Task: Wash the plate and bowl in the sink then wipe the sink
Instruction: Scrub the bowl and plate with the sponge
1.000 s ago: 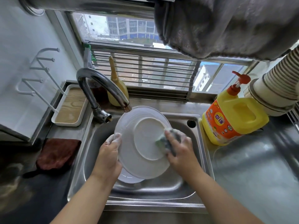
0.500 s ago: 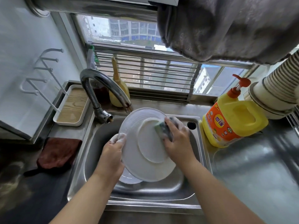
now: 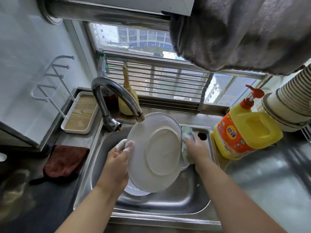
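the left hand (image 3: 117, 158) grips the left rim of the white plate (image 3: 156, 152), soapy fingers curled over its edge, and holds it tilted above the sink (image 3: 94, 165), underside toward the camera. the right hand (image 3: 196, 149) clutches a green sponge (image 3: 186, 133) at the plate's right edge; its fingers are mostly hidden behind the rim. a bowl (image 3: 134, 190) shows only as a white sliver below the plate. the tap (image 3: 116, 96) ends just over the plate's top. on the worktop, the yellow soap bottle (image 3: 244, 130) has an orange label, its writing too blurred to read.

plate (image 3: 156, 152) white | sponge (image 3: 186, 132) green | detergent jug (image 3: 247, 130) yellow (orange label, red pump) | cloth (image 3: 65, 162) dark red
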Action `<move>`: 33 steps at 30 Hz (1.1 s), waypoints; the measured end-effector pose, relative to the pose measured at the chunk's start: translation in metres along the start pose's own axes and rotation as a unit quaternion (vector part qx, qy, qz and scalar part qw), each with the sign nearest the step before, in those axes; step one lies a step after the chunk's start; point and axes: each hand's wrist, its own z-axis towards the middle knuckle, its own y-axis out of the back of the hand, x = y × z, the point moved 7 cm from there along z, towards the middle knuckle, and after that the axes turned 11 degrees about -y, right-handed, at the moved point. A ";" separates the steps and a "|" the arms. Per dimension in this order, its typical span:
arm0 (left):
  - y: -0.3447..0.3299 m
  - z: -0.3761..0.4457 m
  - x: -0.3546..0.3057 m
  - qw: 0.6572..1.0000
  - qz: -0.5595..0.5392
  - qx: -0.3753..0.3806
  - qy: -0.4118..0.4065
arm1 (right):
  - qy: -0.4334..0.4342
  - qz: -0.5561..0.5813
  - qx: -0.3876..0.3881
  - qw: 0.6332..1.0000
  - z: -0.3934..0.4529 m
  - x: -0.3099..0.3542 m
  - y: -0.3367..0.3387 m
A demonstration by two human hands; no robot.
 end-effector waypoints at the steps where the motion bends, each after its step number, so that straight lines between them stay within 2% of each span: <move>1: 0.004 0.001 0.002 1.000 -0.014 -0.009 0.003 | -0.034 0.050 0.014 0.998 -0.002 -0.019 -0.004; 4: 0.010 0.001 0.013 0.999 -0.044 -0.006 0.019 | -0.100 0.217 0.073 0.968 -0.008 -0.060 -0.019; 6: 0.015 0.001 0.019 0.998 -0.053 0.005 0.040 | -0.099 0.302 0.124 0.940 -0.007 -0.064 -0.018; 9: 0.025 0.005 0.026 0.995 -0.063 0.017 0.079 | -0.029 0.330 0.210 0.920 -0.011 -0.045 -0.002; 11: 0.032 0.011 0.029 0.992 -0.075 0.009 0.097 | 0.001 0.296 0.233 0.926 -0.014 -0.035 0.009; 13: 0.033 0.016 0.032 0.990 -0.079 0.005 0.117 | 0.008 0.271 0.226 0.936 -0.017 -0.031 0.016; 17: 0.020 0.013 0.041 0.984 -0.058 0.043 0.164 | 0.058 0.251 0.147 0.955 -0.027 -0.018 0.028; 19: 0.021 0.009 0.048 0.976 -0.020 0.034 0.213 | 0.094 0.240 0.136 0.957 -0.035 -0.009 0.033; 21: 0.026 0.003 0.058 0.960 0.009 0.016 0.279 | 0.138 0.193 0.122 0.964 -0.042 -0.001 0.037; 23: 0.030 -0.004 0.067 0.941 -0.014 -0.010 0.338 | 0.193 0.106 0.096 0.971 -0.052 0.007 0.039; 25: 0.030 -0.011 0.076 0.925 -0.052 -0.028 0.376 | 0.289 -0.007 0.077 0.954 -0.068 0.018 0.036; 28: 0.028 -0.016 0.086 0.910 -0.094 -0.043 0.402 | 0.407 -0.186 0.042 0.893 -0.096 0.022 0.017; 31: 0.031 -0.015 0.088 0.914 -0.055 -0.031 0.401 | 0.493 -0.345 -0.022 0.799 -0.112 0.013 -0.001; 33: 0.037 -0.013 0.087 0.919 -0.021 -0.030 0.393 | 0.502 -0.381 -0.018 0.776 -0.111 0.002 -0.009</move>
